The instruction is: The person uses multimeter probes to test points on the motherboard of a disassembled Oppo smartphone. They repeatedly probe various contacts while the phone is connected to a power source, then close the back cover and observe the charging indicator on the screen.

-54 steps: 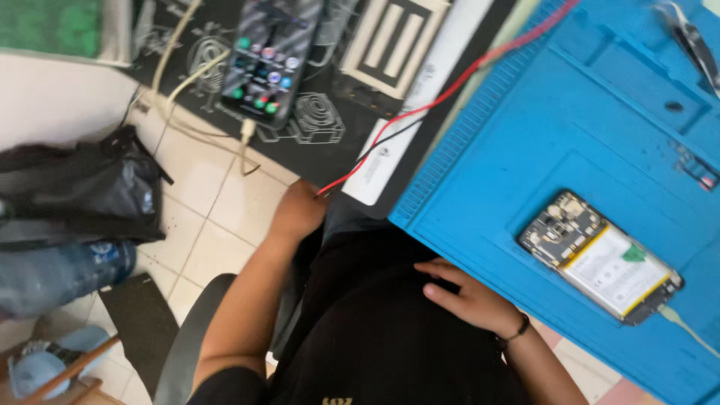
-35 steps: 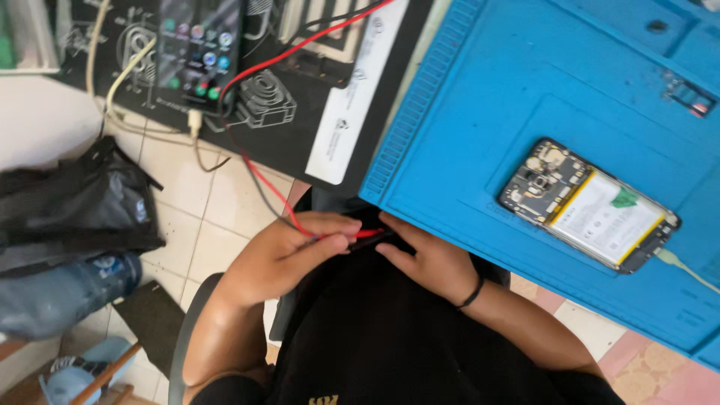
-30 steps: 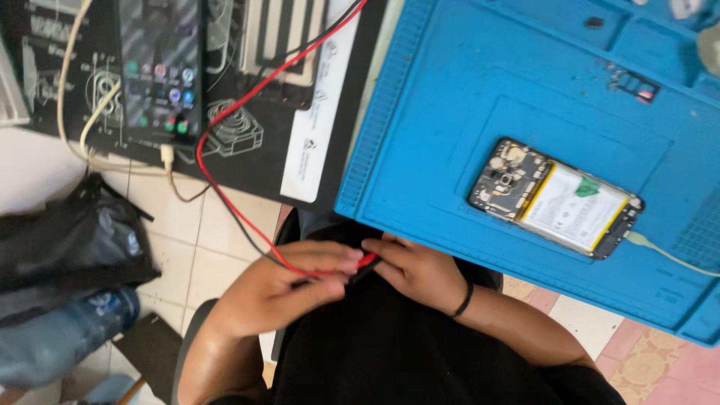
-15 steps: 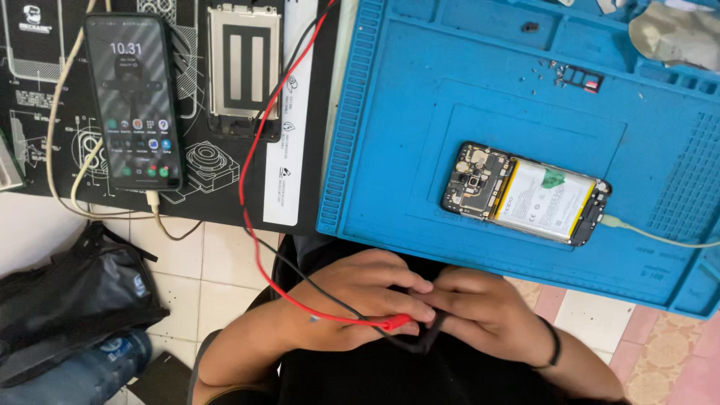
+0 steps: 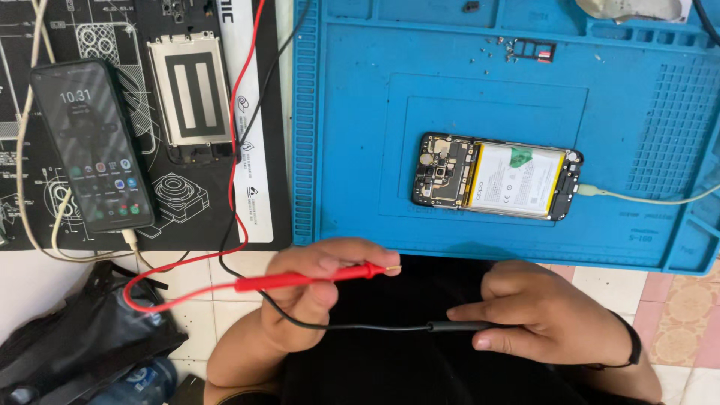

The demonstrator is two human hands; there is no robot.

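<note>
My left hand [image 5: 307,300] grips a red test probe [image 5: 315,278], its metal tip pointing right just below the edge of the blue work mat [image 5: 360,150]. My right hand [image 5: 540,315] holds a black test probe [image 5: 457,326] lying level over my dark-clothed lap. Red and black leads run up to the left across the black desk mat. An opened phone [image 5: 495,176], with its circuit board and white battery exposed, lies on the blue mat above both hands, a pale cable plugged into its right end.
A lit smartphone [image 5: 90,146] on a charging cable rests on the black printed mat [image 5: 187,210] at left, beside a grey rectangular plate [image 5: 187,101]. Small screws and a card tray [image 5: 529,51] lie near the blue mat's top. A black bag [image 5: 82,337] sits on the tiled floor.
The view has swung down and right over the bench. My hands met in my lap around the leads, then drew apart, each now holding one probe.
</note>
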